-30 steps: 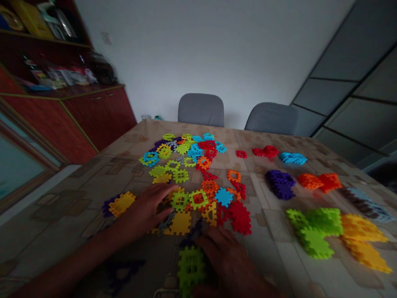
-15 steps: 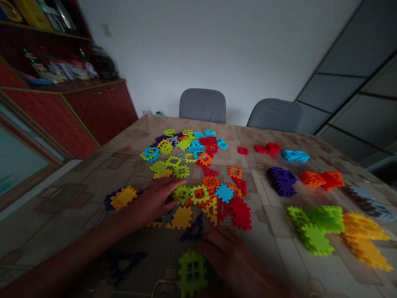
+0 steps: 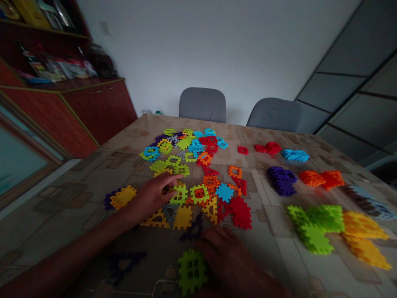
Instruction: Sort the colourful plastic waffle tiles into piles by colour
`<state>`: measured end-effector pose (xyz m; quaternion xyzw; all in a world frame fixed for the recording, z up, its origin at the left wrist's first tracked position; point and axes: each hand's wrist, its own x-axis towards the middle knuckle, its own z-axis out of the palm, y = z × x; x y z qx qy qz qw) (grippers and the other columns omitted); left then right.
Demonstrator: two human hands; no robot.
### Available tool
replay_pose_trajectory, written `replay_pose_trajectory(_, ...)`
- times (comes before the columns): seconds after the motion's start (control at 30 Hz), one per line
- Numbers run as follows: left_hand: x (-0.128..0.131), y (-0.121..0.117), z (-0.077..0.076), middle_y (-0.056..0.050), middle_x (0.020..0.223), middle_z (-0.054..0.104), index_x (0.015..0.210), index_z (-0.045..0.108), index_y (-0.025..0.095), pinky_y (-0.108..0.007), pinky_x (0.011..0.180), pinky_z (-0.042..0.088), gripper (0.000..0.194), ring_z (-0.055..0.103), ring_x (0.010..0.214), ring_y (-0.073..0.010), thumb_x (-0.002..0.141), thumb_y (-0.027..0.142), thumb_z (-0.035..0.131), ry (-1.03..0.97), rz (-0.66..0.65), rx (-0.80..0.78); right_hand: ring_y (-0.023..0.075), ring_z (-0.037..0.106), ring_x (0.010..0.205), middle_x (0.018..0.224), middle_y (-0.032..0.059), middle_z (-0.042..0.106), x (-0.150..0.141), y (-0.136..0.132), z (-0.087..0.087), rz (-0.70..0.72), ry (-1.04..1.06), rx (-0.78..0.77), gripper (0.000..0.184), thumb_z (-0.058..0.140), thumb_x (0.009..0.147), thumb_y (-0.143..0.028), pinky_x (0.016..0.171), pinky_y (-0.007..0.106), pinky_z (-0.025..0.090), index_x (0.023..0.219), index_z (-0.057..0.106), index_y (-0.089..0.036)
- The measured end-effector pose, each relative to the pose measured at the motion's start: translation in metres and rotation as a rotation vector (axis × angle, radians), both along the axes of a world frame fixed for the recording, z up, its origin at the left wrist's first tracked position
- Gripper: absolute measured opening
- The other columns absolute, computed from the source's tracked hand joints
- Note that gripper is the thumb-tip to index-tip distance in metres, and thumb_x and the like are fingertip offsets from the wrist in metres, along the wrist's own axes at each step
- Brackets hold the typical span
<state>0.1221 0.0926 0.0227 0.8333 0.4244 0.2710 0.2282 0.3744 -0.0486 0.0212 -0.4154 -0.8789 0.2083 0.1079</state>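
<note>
Head camera: left hand (image 3: 151, 198) pinches the edge of a green window tile (image 3: 179, 194) in the loose pile at 12 o'clock on the surface (image 3: 93, 182). Right hand (image 3: 228, 258) lies flat, fingers spread, touching a green square tile (image 3: 192, 271) at 6 o'clock.

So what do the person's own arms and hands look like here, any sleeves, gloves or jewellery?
Both are bare. The left hand and its forearm show no sleeve, glove, watch or bracelet along the part in view. The right hand is also ungloved, and no ring can be made out on its fingers, though this near part of the picture is dark, so small details there are hard to tell.
</note>
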Motion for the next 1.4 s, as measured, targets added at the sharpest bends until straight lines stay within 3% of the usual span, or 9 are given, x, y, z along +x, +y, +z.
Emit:
replay_pose_trajectory(0.27,0.0,-0.003,0.013,-0.003,0.095,0.07,0.123,0.065,0.022,-0.033,0.084,0.053,0.039,0.067,0.088,-0.021,0.088,0.038,0.059,-0.173,0.074,-0.097,0.0259,0.057,0.109,0.119,0.0065,0.064,0.004,0.004,0.0,0.038,0.044,-0.041,0.066,0.085,0.071,-0.051,0.097,0.036,0.043,0.123,0.06,-0.019)
replay_pose_trajectory(0.43,-0.009,-0.009,0.029,-0.003,0.095,0.068,0.126,0.062,0.022,-0.031,0.079,0.055,0.043,0.068,0.087,-0.0205,0.088,0.043,0.061,-0.267,0.154,-0.184,0.0256,0.057,0.108,0.117,0.0077,0.065,0.004,0.004,0.007,0.059,0.041,-0.029,0.051,0.076,0.085,-0.051,0.098,0.038,0.042,0.123,0.061,-0.019)
replay_pose_trajectory(0.57,0.002,-0.045,0.036,0.0,0.092,0.066,0.123,0.065,0.027,-0.026,0.073,0.054,0.04,0.066,0.083,-0.0176,0.085,0.042,0.068,-0.397,0.194,-0.374,0.0255,0.057,0.111,0.12,0.0056,0.066,0.011,0.006,0.023,-0.021,0.093,-0.087,0.054,0.085,0.077,-0.045,0.098,0.038,0.041,0.12,0.062,-0.021)
replay_pose_trajectory(0.73,0.029,-0.099,0.016,0.003,0.085,0.067,0.121,0.067,0.03,-0.023,0.069,0.053,0.037,0.067,0.078,-0.0161,0.084,0.037,0.066,-0.465,-0.02,-0.62,0.0202,0.06,0.102,0.106,0.0021,0.067,0.024,0.01,0.025,-0.18,0.205,-0.061,0.02,0.066,0.089,-0.01,0.086,0.031,0.044,0.105,0.065,-0.022)
replay_pose_trajectory(0.97,0.023,-0.121,0.001,0.003,0.093,0.075,0.127,0.065,0.037,-0.025,0.079,0.056,0.04,0.072,0.084,-0.0181,0.088,0.034,0.059,-0.212,0.007,-0.405,0.0185,0.06,0.088,0.093,0.0016,0.066,0.026,0.011,0.021,-0.167,0.222,-0.026,0.013,0.062,0.092,-0.009,0.076,0.029,0.044,0.096,0.064,-0.021)
replay_pose_trajectory(1.07,0.007,-0.128,-0.001,0.002,0.122,0.073,0.133,0.062,0.042,-0.031,0.095,0.054,0.043,0.07,0.108,-0.0231,0.091,0.038,0.061,-0.028,0.051,-0.335,0.0189,0.061,0.097,0.104,0.0017,0.068,0.023,0.008,0.024,-0.13,0.227,-0.072,0.017,0.064,0.092,-0.011,0.083,0.03,0.045,0.103,0.064,-0.023)
replay_pose_trajectory(1.17,-0.002,-0.132,-0.005,0.001,0.141,0.064,0.142,0.055,0.043,-0.036,0.107,0.049,0.058,0.063,0.125,-0.0273,0.086,0.04,0.071,0.081,-0.045,-0.339,0.02,0.059,0.114,0.121,0.002,0.067,0.018,0.005,0.032,-0.074,0.236,-0.131,0.031,0.072,0.088,-0.017,0.098,0.032,0.044,0.116,0.062,-0.025)
replay_pose_trajectory(1.27,-0.002,-0.132,-0.012,-0.001,0.145,0.061,0.145,0.052,0.042,-0.04,0.109,0.048,0.071,0.06,0.129,-0.0299,0.08,0.041,0.079,0.088,-0.153,-0.311,0.0219,0.053,0.127,0.133,0.0029,0.062,0.012,0.003,0.04,-0.039,0.199,-0.167,0.05,0.081,0.08,-0.024,0.107,0.035,0.04,0.125,0.059,-0.026)
replay_pose_trajectory(1.4,-0.001,-0.128,-0.018,-0.003,0.142,0.064,0.145,0.053,0.042,-0.042,0.106,0.051,0.069,0.063,0.125,-0.0317,0.08,0.044,0.077,0.046,-0.128,-0.26,0.0256,0.052,0.127,0.133,0.0068,0.061,0.008,0.002,0.039,-0.049,0.118,-0.155,0.052,0.081,0.08,-0.035,0.106,0.039,0.041,0.126,0.059,-0.023)
